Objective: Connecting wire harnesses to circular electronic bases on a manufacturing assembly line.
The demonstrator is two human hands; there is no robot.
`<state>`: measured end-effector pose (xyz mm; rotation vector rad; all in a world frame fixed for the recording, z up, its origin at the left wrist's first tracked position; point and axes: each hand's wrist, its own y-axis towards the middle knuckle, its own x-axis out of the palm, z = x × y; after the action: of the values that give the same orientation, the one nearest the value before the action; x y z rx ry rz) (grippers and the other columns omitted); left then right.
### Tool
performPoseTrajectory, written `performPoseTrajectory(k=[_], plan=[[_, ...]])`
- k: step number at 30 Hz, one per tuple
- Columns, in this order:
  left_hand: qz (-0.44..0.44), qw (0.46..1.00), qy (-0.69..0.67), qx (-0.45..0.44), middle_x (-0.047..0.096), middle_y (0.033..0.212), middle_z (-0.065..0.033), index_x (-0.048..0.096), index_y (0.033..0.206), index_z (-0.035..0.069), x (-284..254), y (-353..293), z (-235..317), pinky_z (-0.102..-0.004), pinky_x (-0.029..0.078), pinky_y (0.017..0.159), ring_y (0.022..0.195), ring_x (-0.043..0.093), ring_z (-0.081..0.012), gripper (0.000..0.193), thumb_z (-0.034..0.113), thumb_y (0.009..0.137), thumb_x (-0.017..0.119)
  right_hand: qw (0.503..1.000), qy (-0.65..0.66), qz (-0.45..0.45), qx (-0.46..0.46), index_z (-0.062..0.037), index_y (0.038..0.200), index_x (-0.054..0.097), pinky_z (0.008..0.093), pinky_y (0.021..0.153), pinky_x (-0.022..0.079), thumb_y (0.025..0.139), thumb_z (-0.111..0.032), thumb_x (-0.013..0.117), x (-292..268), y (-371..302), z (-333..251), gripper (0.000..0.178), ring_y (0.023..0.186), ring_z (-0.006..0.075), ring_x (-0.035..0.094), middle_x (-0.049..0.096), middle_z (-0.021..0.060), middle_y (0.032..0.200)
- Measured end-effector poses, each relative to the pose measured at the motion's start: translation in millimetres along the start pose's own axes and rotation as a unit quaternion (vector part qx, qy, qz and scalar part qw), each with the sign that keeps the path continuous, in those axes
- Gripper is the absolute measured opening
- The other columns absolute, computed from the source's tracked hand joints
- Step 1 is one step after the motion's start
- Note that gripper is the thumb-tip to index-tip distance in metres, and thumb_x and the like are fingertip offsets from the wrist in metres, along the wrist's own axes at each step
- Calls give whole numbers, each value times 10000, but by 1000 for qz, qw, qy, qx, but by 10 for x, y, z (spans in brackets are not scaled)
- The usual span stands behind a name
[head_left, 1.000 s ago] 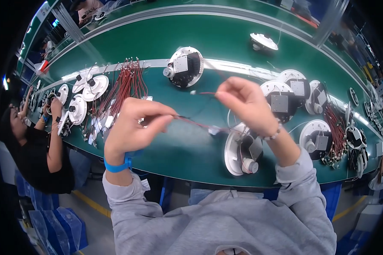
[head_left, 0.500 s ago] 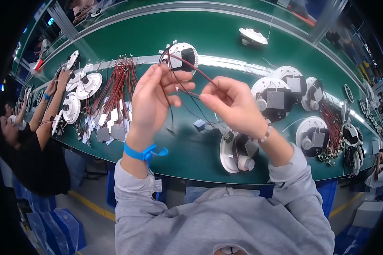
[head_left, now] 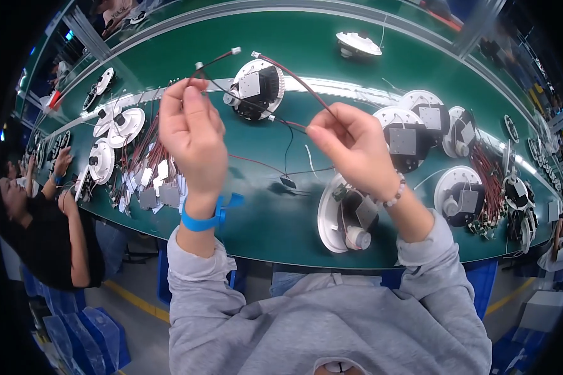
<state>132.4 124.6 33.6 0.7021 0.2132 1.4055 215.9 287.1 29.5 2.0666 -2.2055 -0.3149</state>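
the left hand (head_left: 195, 128) and right hand (head_left: 360, 149) have drawn apart, each pinched nearly closed on the wires (head_left: 296, 77), which now spread between them above the table (head_left: 256, 222), leaving the white plugs (head_left: 236, 50) easier to tell apart.

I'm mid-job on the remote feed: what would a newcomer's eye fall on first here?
Probably the two hands above the green table, the left hand and the right hand pinching thin wires with white plugs. Next, the bright blue band around the left wrist, and the round black-and-white unit beyond the hands.
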Motion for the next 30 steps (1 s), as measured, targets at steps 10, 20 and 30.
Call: performPoseTrajectory(k=[10, 20, 30], plan=[[10, 995, -101, 12, 403, 518, -19, 433, 881, 5, -116, 68, 89, -202, 370, 447, 439, 414, -99, 198, 171, 904, 328, 972, 197, -76, 99, -26, 846, 482, 146, 375, 202, 833, -167, 508, -52, 50, -12, 144, 449, -1, 308, 416, -59, 607], [-118, 984, -69, -116, 486, 607, -26, 398, 887, 31, 229, -291, -67, -159, 321, 409, 457, 423, -43, 134, 138, 899, 319, 973, 209, -50, 79, -43, 870, 462, 154, 353, 193, 861, -217, 459, 64, 30, -150, 174, 393, 13, 297, 436, -16, 506], [-71, 995, -20, -68, 417, 496, 16, 481, 860, 21, -168, -21, 72, -163, 239, 363, 390, 333, -33, 176, 165, 887, 383, 946, 312, -62, 56, -106, 857, 428, 154, 342, 168, 875, -204, 416, -194, 61, -126, 100, 398, 12, 229, 343, -55, 553]])
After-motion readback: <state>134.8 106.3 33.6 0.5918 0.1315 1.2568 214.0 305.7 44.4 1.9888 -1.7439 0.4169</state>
